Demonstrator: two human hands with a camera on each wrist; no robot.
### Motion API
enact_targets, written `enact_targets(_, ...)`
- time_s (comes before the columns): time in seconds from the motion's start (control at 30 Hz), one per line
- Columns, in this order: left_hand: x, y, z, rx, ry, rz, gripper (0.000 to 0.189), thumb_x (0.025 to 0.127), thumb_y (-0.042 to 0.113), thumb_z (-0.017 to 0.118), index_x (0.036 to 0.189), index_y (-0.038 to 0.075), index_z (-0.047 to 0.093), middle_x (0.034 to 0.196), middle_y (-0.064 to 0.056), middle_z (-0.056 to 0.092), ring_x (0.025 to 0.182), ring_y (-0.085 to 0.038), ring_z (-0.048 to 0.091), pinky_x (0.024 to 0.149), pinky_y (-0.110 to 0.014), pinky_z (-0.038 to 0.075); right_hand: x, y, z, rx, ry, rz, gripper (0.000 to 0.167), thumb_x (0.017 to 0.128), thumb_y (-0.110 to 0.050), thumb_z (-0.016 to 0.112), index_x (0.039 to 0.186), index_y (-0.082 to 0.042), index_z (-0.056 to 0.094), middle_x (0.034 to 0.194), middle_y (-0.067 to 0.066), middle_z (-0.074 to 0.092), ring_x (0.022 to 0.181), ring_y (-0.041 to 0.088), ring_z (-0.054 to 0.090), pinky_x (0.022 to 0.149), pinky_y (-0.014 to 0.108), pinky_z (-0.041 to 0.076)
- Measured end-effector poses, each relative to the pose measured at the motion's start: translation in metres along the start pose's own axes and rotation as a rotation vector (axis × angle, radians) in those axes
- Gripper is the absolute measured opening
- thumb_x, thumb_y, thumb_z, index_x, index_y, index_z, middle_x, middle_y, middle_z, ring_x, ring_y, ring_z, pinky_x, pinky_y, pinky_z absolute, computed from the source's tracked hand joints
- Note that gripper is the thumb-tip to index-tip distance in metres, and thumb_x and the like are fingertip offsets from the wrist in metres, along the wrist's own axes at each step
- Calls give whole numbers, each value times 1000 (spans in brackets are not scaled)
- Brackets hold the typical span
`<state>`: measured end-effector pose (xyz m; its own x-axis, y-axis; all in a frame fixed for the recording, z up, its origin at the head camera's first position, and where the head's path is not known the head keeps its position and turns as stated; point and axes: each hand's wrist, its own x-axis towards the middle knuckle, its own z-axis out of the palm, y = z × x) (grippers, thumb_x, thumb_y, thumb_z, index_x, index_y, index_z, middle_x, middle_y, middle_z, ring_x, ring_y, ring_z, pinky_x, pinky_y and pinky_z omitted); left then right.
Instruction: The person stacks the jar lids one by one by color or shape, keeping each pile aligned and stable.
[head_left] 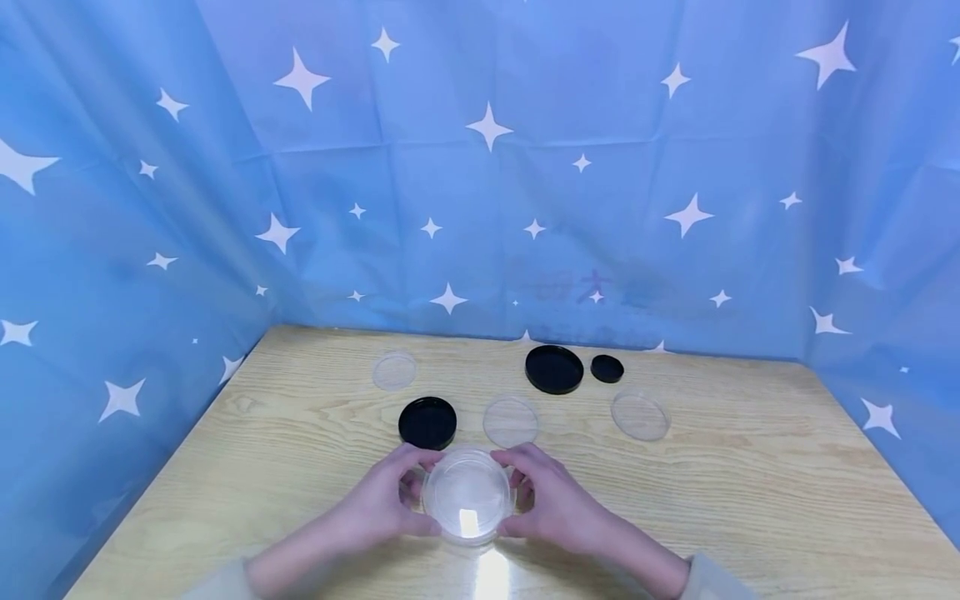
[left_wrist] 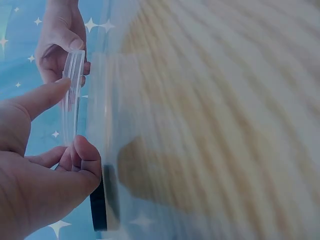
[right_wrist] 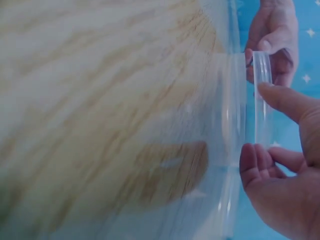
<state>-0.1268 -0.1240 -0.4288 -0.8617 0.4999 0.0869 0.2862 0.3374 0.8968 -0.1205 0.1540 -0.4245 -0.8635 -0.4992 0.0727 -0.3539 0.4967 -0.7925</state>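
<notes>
Between both hands, near the front of the table in the head view, is a clear round petri dish (head_left: 467,492). My left hand (head_left: 393,496) grips its left rim, thumb on the near side and fingers on the far side. The right hand (head_left: 551,500) grips the opposite rim in the same way. Seen edge-on in the left wrist view, the dish (left_wrist: 73,95) shows layered clear walls and is held above the tabletop. From the right wrist view the dish (right_wrist: 262,100) also stands apart from the wood.
A black round dish (head_left: 427,422) lies just beyond the left hand, with a clear disc (head_left: 511,421) beside it. Farther back are a larger black dish (head_left: 554,369), a small black one (head_left: 607,368) and clear discs (head_left: 394,370) (head_left: 640,416). A blue starred curtain (head_left: 480,183) surrounds the wooden table (head_left: 750,467).
</notes>
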Motion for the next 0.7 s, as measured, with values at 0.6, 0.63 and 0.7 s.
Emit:
enact_targets(0.6, 10, -8, -2, 120, -3, -20, 78, 64, 8, 91, 135, -1, 61, 105, -5, 53, 82, -16, 51, 69, -24, 46, 9, 2, -1, -81, -6, 8, 78, 73, -13, 91, 140, 5, 56, 122, 7, 56, 90, 14, 49, 68, 25, 45)
enact_targets(0.63, 10, -8, -2, 123, -3, -22, 78, 64, 8, 91, 135, -2, 61, 105, -5, 53, 82, -16, 51, 69, -24, 46, 9, 2, -1, -87, -6, 10, 78, 73, -14, 92, 140, 4, 56, 122, 7, 56, 90, 14, 48, 68, 25, 45)
enact_targets(0.7, 11, -8, -2, 132, -6, -31, 78, 64, 8, 91, 136, -2, 60, 104, -5, 52, 82, -15, 51, 70, -24, 46, 10, 2, -1, -92, -9, 16, 78, 73, -14, 92, 139, 4, 56, 122, 7, 56, 90, 15, 48, 67, 26, 44)
